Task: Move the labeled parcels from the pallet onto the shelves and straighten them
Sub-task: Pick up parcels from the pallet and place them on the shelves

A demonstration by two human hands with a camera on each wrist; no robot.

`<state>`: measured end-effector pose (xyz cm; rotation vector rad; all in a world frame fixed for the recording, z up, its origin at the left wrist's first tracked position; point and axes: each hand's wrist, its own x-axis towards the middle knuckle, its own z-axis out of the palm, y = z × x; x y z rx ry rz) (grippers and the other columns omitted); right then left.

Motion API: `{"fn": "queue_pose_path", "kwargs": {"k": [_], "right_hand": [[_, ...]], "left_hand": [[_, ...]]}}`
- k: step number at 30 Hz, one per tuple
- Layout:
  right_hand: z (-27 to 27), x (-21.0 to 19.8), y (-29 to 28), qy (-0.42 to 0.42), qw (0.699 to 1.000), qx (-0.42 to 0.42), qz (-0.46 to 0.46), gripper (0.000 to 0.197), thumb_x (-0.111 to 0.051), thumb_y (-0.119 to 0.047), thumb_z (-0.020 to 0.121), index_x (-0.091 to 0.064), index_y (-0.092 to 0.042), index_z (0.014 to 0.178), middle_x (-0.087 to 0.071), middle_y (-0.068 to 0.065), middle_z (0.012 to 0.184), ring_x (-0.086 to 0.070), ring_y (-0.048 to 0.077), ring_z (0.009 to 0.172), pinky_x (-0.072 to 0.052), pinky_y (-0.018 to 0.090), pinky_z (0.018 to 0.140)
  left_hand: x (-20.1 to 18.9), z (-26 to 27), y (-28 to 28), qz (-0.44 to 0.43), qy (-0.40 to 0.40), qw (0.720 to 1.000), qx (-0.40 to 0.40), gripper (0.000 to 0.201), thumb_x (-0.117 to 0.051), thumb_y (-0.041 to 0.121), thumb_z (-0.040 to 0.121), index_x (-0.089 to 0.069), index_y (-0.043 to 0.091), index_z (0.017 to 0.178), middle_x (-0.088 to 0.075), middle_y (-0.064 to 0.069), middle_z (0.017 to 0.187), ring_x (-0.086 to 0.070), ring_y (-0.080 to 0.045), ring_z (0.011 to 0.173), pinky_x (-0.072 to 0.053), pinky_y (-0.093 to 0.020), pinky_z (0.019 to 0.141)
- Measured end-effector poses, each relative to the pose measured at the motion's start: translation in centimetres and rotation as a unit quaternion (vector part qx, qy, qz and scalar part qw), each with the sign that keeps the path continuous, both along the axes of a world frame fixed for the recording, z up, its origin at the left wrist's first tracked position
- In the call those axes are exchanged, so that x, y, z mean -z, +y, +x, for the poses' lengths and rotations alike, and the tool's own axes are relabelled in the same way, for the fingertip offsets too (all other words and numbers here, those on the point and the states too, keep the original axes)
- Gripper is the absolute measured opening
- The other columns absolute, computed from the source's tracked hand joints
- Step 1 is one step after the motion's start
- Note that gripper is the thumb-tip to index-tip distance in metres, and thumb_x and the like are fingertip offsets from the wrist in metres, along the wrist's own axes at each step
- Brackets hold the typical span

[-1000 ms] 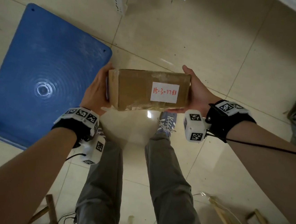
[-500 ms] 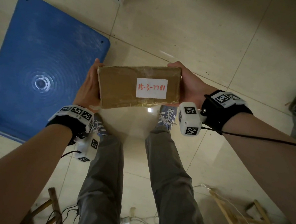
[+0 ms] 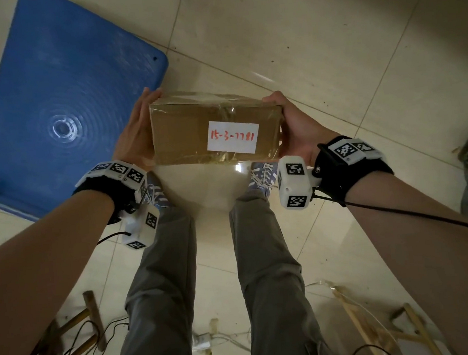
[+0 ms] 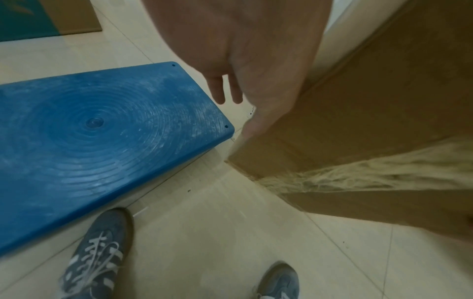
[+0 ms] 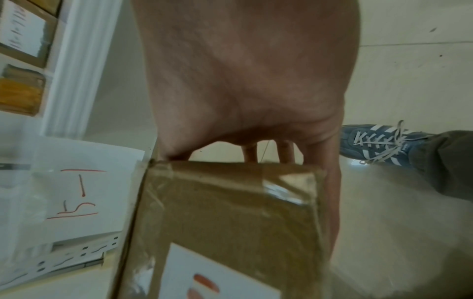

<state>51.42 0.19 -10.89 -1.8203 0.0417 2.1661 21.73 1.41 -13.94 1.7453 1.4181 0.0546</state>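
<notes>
Parcel (image 3: pixel 216 127) in head view: carried above floor, clear of blue pallet (image 3: pixel 55 88), long axis left-right, white label (image 3: pixel 233 137) facing up toward person. Left hand (image 3: pixel 134 135) flat on one end, right hand (image 3: pixel 298 131) wrapped round other. Step judged: carry to shelves.

Left wrist view: fingers (image 4: pixel 220 91) straight along parcel end.

Right wrist view: shelves (image 5: pixel 64 66) alongside, parcels already there; next, turn, slide in square.

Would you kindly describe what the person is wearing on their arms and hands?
Both forearms are bare, without sleeves or gloves. The left hand and right hand each have a black wrist strap topped with white square-patterned marker tiles. A white camera block with similar markers hangs from each wrist, trailing a thin black cable.
</notes>
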Motion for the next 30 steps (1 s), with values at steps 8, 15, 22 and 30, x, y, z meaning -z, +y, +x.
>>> {"fn": "queue_pose_path", "kwargs": {"k": [8,15,22,30], "right_hand": [[3.0,-2.6,-0.4,-0.010,1.000,0.001,0.008,0.031,-0.069,-0.049,0.076,-0.065,-0.022,0.092,-0.065,0.006,0.108,-0.062,0.029,0.115,-0.047,0.053,0.102],[5.9,-9.0,-0.1,-0.034,0.998,0.047,0.020,0.025,-0.070,-0.044,0.075,-0.066,-0.019,0.078,-0.065,0.006,0.094,-0.063,0.029,0.106,-0.049,0.056,0.098],[5.8,-17.6,-2.1,-0.039,0.992,0.102,0.060,0.030,-0.071,-0.044,0.077,-0.068,-0.017,0.090,-0.066,0.008,0.099,-0.062,0.029,0.103,-0.051,0.054,0.095],[3.1,-29.4,-4.4,-0.059,0.981,0.131,0.130,0.032,-0.065,-0.046,0.081,-0.068,-0.015,0.089,-0.064,0.009,0.101,-0.062,0.030,0.092,-0.054,0.054,0.091]], "left_hand": [[-0.8,3.0,1.8,-0.184,0.007,0.936,-0.300,0.048,-0.050,0.032,0.098,-0.048,0.005,0.138,-0.053,-0.011,0.139,-0.060,-0.020,0.106,-0.053,-0.018,0.077],[-9.4,7.3,3.5,-0.354,-0.141,0.810,-0.446,0.050,-0.045,0.063,0.094,-0.061,0.020,0.112,-0.063,0.001,0.108,-0.059,-0.025,0.090,-0.054,-0.038,0.063],[-19.5,9.7,2.8,-0.359,-0.168,0.833,-0.386,0.070,-0.042,0.071,0.090,-0.058,0.013,0.127,-0.065,-0.016,0.120,-0.068,-0.018,0.077,-0.055,-0.053,0.081],[-32.9,8.1,2.9,-0.312,-0.150,0.880,-0.326,0.064,-0.049,0.069,0.084,-0.060,0.014,0.115,-0.059,-0.005,0.093,-0.063,-0.028,0.086,-0.057,-0.049,0.075]]}}
